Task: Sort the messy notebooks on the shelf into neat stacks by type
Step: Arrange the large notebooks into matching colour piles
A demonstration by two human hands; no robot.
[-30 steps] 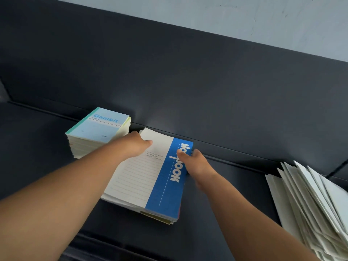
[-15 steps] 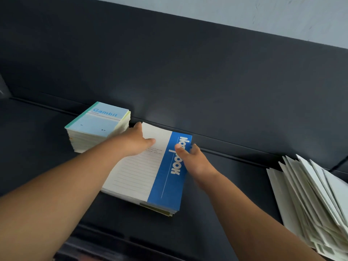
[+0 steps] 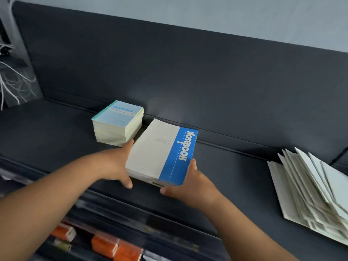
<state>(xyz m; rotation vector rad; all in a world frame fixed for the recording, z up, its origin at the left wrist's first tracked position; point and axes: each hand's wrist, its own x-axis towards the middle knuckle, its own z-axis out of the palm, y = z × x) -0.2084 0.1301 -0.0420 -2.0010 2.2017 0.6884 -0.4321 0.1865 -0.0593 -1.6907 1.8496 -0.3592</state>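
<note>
While the stack of blue-banded notebooks [image 3: 162,153] lies on the dark shelf [image 3: 235,181] close to the back wall, its near end is bracketed by both hands. The left hand [image 3: 116,166] is laid against the left long edge, one finger stretched along it and the thumb spread below the near corner. The right hand [image 3: 190,183] is set likewise at the near right corner. Fingers on both are held fairly straight and pressed to the paper rather than curled round it, though whether any fingertip is tucked underneath cannot be made out. The stack's long axis is pointed away from the person and tilted a little rightward, so it is judged not yet squared to the wall, and neither hand is nearer. Smaller pads [image 3: 117,121] are stacked just beside its far left corner, contact unclear. A loose fan of white notebooks [image 3: 310,191] is seen well apart on the right, cut off by the frame edge.
</note>
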